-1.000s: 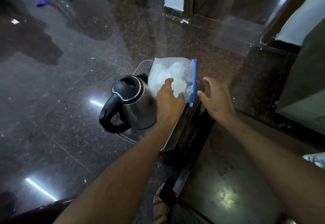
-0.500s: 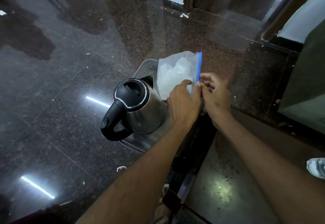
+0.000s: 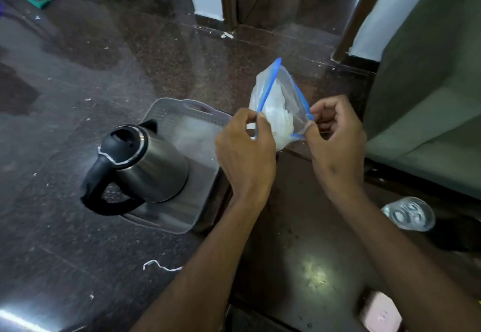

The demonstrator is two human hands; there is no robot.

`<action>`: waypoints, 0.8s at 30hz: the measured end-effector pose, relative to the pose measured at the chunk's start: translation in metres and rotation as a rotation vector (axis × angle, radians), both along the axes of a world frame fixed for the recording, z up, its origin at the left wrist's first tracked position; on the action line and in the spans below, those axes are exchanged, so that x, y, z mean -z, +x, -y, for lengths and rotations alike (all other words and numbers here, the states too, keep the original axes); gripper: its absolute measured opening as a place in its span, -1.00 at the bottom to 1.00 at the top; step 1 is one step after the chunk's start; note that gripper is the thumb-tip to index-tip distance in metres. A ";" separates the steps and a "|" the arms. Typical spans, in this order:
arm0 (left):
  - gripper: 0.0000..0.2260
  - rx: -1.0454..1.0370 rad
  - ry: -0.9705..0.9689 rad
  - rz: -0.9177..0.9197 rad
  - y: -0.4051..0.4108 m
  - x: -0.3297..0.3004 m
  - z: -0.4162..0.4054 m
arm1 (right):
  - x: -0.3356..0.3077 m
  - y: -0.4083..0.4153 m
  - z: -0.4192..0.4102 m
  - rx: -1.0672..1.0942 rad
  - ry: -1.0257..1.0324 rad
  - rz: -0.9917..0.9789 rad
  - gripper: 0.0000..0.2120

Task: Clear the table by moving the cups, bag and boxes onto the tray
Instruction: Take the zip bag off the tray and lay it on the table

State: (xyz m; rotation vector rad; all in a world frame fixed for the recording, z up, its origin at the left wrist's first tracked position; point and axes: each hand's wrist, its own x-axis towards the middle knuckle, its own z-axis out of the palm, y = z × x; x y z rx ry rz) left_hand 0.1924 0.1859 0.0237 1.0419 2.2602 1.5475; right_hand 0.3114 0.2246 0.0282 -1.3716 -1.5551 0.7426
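A clear zip bag with a blue seal strip and white contents hangs in the air just right of the tray. My left hand pinches one side of its mouth and my right hand pinches the other, so the mouth gapes open between them. The grey plastic tray sits on the dark floor to the left. A steel kettle with a black lid and handle stands on the tray's near part. A clear plastic cup rests on the dark table at the right. A pink box shows at the bottom right.
The dark table top lies under my forearms, its left edge beside the tray. A green sofa stands at the right. The glossy stone floor spreads to the left, with scraps and a white string on it.
The bag has been lifted from beside the kettle up and to the right. Both hands now grip its seal edges and the mouth has been pulled open. The view has swung left and down.
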 end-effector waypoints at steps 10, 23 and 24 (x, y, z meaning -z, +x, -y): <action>-0.91 0.188 -0.195 -0.129 0.105 0.067 0.061 | 0.060 0.108 0.076 0.032 -0.237 0.469 -0.84; -0.92 0.381 -0.426 -0.145 0.153 0.114 0.130 | 0.102 0.131 0.126 -0.086 -0.619 0.643 -0.74; -0.92 0.392 -0.430 -0.139 0.154 0.116 0.135 | 0.107 0.132 0.130 -0.102 -0.648 0.651 -0.74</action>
